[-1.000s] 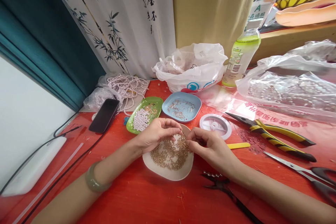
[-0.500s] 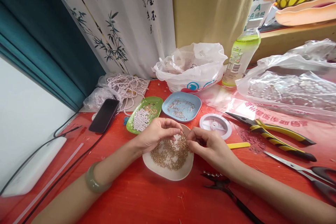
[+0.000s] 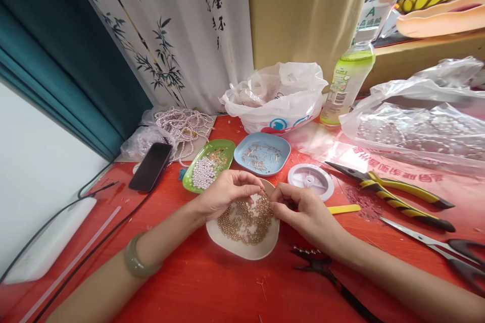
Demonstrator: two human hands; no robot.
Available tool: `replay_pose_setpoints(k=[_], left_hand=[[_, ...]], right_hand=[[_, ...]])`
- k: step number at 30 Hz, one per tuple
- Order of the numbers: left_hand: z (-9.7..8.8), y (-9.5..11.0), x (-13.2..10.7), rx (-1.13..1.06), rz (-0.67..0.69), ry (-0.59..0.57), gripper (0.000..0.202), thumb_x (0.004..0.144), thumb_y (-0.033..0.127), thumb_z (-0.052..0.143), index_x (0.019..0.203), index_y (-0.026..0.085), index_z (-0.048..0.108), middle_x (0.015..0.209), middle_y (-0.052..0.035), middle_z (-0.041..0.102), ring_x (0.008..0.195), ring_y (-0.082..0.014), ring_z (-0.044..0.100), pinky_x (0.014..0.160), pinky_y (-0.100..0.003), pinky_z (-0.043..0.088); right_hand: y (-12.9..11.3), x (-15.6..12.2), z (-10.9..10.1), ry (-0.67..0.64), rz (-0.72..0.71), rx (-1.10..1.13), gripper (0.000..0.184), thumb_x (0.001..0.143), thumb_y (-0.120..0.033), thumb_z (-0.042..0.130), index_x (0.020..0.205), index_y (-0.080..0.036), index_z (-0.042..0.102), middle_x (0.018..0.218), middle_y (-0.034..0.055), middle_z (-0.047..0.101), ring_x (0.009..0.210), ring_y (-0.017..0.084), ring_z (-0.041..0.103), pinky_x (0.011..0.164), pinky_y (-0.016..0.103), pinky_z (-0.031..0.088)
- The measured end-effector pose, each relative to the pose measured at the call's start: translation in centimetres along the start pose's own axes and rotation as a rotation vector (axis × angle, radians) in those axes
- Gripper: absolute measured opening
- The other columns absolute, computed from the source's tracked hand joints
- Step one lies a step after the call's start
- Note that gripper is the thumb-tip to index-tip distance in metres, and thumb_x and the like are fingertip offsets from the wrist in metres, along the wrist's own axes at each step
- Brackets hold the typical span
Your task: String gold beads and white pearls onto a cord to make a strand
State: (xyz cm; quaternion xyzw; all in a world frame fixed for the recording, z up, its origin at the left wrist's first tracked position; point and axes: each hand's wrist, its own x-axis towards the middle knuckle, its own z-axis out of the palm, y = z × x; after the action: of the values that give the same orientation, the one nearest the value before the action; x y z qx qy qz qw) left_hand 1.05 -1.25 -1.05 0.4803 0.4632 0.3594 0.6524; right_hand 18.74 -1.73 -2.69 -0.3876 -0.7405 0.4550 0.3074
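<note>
A white bowl (image 3: 242, 252) holding many small gold beads (image 3: 246, 224) stands at the middle of the red table. Over its left rim, my left hand (image 3: 231, 192) is pinched, thumb against fingers, and a thin ring shows on one finger. My right hand (image 3: 297, 204) is pinched too, at the bowl's right rim, its fingertips close to those of the left. What lies between the fingertips is too small to make out. Behind the left hand sits a green tray (image 3: 227, 149) with white pearl beads (image 3: 204, 172) and gold bits. A blue tray (image 3: 282, 164) with small metal pins is beside it.
A spool of clear line (image 3: 326, 186), a yellow stick (image 3: 344, 209), yellow-black pliers (image 3: 401, 192), scissors (image 3: 428, 239) and dark pliers (image 3: 322, 265) lie to the right. On the left are a phone (image 3: 150, 167) and cables. Plastic bags (image 3: 280, 96) and a bottle (image 3: 348, 86) stand behind.
</note>
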Motion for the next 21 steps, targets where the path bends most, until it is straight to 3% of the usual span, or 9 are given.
replay_pose_setpoints(k=[21], left_hand=[[-0.06,-0.03,0.01,0.027,0.014,-0.009,0.011,0.065,0.021,0.068,0.072,0.013,0.065,0.074,-0.0025,0.062,0.066,-0.0083,0.054,0.059,-0.02,0.043]], right_hand=[[-0.04,-0.05,-0.09,-0.015,-0.011,-0.007,0.011,0.069,-0.015,0.043,0.06,-0.017,0.048,0.055,-0.002,0.049,0.052,0.011,0.042,0.05,0.023,0.033]])
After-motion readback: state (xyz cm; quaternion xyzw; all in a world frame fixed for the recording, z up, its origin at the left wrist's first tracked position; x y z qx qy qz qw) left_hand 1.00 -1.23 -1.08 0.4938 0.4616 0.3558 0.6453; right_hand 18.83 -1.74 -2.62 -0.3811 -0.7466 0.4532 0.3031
